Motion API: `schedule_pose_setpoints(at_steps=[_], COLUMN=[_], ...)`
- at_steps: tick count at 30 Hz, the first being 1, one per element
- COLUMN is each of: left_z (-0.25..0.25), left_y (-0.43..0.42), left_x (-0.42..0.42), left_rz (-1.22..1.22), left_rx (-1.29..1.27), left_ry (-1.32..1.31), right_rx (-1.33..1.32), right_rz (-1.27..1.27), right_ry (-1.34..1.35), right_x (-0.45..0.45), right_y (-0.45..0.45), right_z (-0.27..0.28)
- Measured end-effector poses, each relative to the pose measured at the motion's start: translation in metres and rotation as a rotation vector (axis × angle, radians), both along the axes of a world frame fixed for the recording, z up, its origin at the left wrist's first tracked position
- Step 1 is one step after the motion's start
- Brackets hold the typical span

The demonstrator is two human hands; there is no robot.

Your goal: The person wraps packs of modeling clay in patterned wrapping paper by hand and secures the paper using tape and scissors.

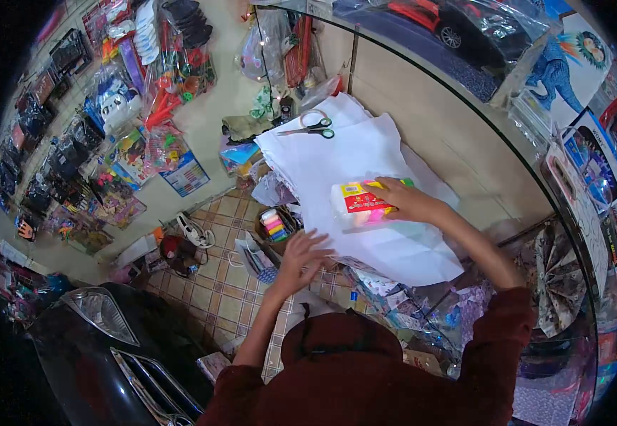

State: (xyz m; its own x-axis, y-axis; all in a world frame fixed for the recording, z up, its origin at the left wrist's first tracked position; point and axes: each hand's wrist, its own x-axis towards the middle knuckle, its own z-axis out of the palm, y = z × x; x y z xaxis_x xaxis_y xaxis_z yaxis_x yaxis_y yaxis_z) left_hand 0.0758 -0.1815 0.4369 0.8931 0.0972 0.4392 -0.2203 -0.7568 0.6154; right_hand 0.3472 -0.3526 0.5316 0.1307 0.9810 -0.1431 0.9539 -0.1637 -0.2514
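Observation:
My right hand (409, 201) lies over the right end of a clear-wrapped packet (356, 201) with a yellow and red label, its fingers curled onto it. Pink, white and green show through the wrap. Under the packet are large white paper sheets (344, 157), stacked on the counter. My left hand (301, 261) is raised by the near left edge of the sheets, fingers spread and holding nothing. Scissors (315, 128) with black and green handles rest near the far end of the sheets, beside a roll of tape (314, 118).
A box (262, 231) holding a multicoloured pack (274, 224) is on the tiled floor (212, 277) to the left. Lower left stands a black toy car (102, 355). Bagged goods (170, 78) hang on the wall. A glass shelf edge (464, 89) curves along the right.

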Motion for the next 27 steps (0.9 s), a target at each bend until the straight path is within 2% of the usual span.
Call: schedule_pose_setpoints(at_steps=[3,6,7,8,10,11,14,17,19,20,23,27], left_z=[-0.016,-0.037,-0.034,-0.033,-0.039,-0.043,-0.037,-0.021,-0.018,-0.017,-0.013,-0.02], left_y=[0.014,0.016,0.012,0.01,0.014,0.015,0.007,-0.002,-0.011,-0.014,-0.015,-0.012], left_x=[-0.006,-0.011,-0.015,-0.017,-0.025,-0.028,-0.032,-0.034,-0.034,-0.035,-0.037,-0.031], left_rz=[0.118,0.158,0.171,0.186,0.166,0.156,0.155,0.176,0.165,0.16,0.095,0.121], left_rx=[-0.067,-0.192,-0.237,-0.282,-0.283,-0.284,-0.276,-0.078,-0.056,-0.045,-0.013,-0.168], left_ry=[-0.086,-0.102,-0.059,-0.015,0.02,0.04,0.054,0.057,0.031,0.016,0.021,-0.04], right_rx=[-0.034,0.092,-0.02,-0.017,-0.015,-0.113,-0.036,-0.165,-0.333,-0.417,-0.423,-0.25], right_rz=[-0.059,-0.035,-0.034,-0.045,-0.06,-0.064,-0.044,0.058,0.064,0.068,0.149,0.06], right_ry=[-0.021,-0.053,-0.041,-0.07,-0.129,-0.086,0.068,0.258,0.225,0.207,0.069,0.079], right_x=[-0.031,-0.043,-0.045,-0.048,-0.06,-0.062,-0.066,-0.084,-0.1,-0.107,-0.133,-0.138], right_y=[0.007,0.008,0.011,0.007,0.004,0.001,-0.009,-0.02,-0.035,-0.041,-0.05,-0.052], right_z=[0.021,-0.021,-0.03,-0.037,-0.028,-0.014,0.002,0.043,0.054,0.054,0.034,0.026])
